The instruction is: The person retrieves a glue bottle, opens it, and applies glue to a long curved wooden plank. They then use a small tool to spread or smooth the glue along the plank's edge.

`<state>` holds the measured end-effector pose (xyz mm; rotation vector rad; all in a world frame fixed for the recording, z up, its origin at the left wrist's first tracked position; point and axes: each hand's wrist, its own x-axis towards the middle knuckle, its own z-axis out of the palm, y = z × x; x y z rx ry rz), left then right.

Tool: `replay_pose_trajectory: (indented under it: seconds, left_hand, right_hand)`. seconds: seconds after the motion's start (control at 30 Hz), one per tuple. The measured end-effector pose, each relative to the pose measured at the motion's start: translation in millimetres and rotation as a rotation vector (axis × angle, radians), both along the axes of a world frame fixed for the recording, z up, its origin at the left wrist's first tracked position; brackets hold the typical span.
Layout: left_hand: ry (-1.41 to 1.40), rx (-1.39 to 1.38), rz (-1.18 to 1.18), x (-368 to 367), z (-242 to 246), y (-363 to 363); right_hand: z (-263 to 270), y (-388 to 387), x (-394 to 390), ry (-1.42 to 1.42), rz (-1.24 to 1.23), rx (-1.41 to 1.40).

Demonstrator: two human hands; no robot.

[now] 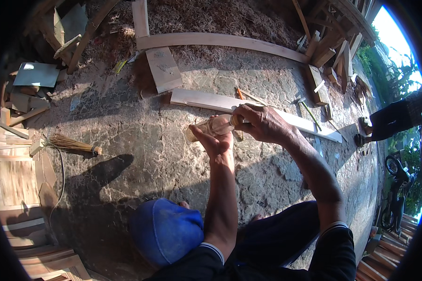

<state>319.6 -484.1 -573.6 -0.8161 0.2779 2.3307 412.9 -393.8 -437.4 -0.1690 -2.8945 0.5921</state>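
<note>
My left hand (216, 142) holds a clear plastic bottle (218, 125) tilted nearly on its side, its base towards the left. The fingers of my right hand (258, 123) grip the yellowish cap (236, 121) at the bottle's neck; whether the cap is fully on the neck, I cannot tell. Just beyond both hands, a long pale wooden board (207, 99) lies on the rough ground. An orange-handled tool (239, 93) lies beside the board's far edge, partly hidden. A hammer with a green handle (310, 113) rests across the board on the right.
A stick hand broom (74, 144) lies at left, near stacked wood (17, 182). A wooden block (164, 70) and a long beam (225, 40) lie ahead beside wood shavings (211, 17). At far right, a person's legs (390, 121) and a motorcycle (397, 193) show.
</note>
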Motion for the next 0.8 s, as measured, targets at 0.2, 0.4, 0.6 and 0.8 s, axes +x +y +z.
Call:
replay_pose_trajectory:
  seconds: [0.2, 0.4, 0.6, 0.8]
  left_hand:
    - [-0.076, 0.034, -0.018, -6.9, -6.4, -5.1]
    - [0.071, 0.131, 0.035, -1.3, -13.3, -9.1]
    - [0.045, 0.101, 0.098, 1.2, -22.0, -15.0]
    - [0.24, -0.054, 0.121, -8.8, -17.7, -30.8]
  right_hand:
    - [-17.3, -6.3, 2.5, -0.002, -0.062, 0.014]
    - [-48.2, -8.3, -8.2, 0.114, -0.096, -0.156]
    - [-49.3, -19.4, -8.9, 0.072, -0.186, -0.183]
    - [-39.6, -31.1, -23.8, -0.096, -0.247, -0.162]
